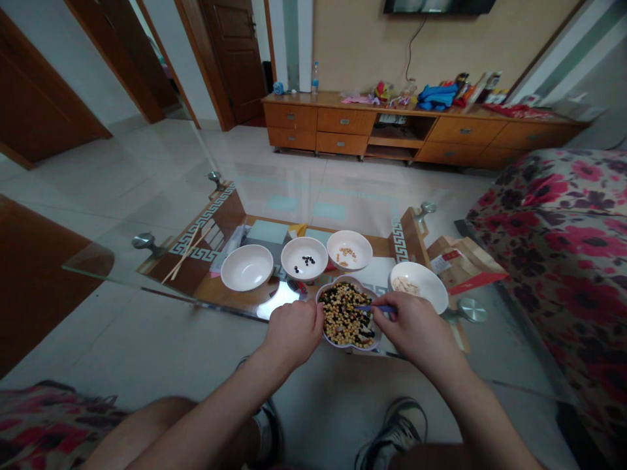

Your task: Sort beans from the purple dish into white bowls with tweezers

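Observation:
My left hand [296, 331] grips the left rim of a lobed, pale dish [360, 347] at the near edge of the glass table. The dish is filled with mixed yellow and black beans [343, 313]. My right hand [409, 326] is closed around slim blue tweezers [385, 308], whose tips point left into the beans. Behind the dish stand a white bowl [304, 247] with a few black beans and another white bowl [360, 238] with yellow beans. A white bowl [434, 294] just beyond my right hand holds pale, flat pieces. Farther left, a white bowl [247, 269] shows a bare inside.
Wooden chopsticks [183, 258] lie at the left of the glass table [147, 294]. At its right stands a brown paper bag [463, 261], near a flower-patterned sofa [553, 248]. A low wooden cabinet [343, 121] with clutter on top runs along the far wall.

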`<state>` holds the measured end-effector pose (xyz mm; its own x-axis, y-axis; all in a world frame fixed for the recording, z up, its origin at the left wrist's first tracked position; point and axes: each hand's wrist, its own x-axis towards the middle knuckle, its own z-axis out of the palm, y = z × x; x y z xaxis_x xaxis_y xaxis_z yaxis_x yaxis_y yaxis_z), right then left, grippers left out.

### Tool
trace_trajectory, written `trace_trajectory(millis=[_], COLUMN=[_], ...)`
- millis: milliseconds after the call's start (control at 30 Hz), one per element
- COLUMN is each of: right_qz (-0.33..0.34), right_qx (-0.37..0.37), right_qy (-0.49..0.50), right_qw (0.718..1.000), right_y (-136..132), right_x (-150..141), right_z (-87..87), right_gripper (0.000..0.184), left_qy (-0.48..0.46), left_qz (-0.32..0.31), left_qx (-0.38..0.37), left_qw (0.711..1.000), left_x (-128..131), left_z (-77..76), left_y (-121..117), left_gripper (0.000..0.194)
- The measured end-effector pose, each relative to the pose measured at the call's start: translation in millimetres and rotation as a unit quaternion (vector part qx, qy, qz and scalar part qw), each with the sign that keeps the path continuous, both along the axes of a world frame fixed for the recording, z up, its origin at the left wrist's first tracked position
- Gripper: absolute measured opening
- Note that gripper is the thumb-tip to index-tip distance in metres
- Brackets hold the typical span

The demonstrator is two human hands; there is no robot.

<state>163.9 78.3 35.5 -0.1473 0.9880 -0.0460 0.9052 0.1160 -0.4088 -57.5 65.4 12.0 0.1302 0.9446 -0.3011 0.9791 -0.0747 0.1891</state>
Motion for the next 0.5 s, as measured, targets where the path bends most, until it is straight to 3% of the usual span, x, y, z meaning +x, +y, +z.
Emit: trace_trajectory(millis=[500], right_qz=[0.002], right_qx=[-0.004], right_qy=[0.0], right_qw=[1.0], right_y=[0.3], right_x=[-4.7], right_z=[-4.1], right_gripper=[0.03], left_qy=[-0.006], left_qz=[-0.002], left_qx=[-0.006], left_qw=[1.0], left_x=[-0.4], left_z=[0.2], left_y=[0.1], left_gripper=[0.056])
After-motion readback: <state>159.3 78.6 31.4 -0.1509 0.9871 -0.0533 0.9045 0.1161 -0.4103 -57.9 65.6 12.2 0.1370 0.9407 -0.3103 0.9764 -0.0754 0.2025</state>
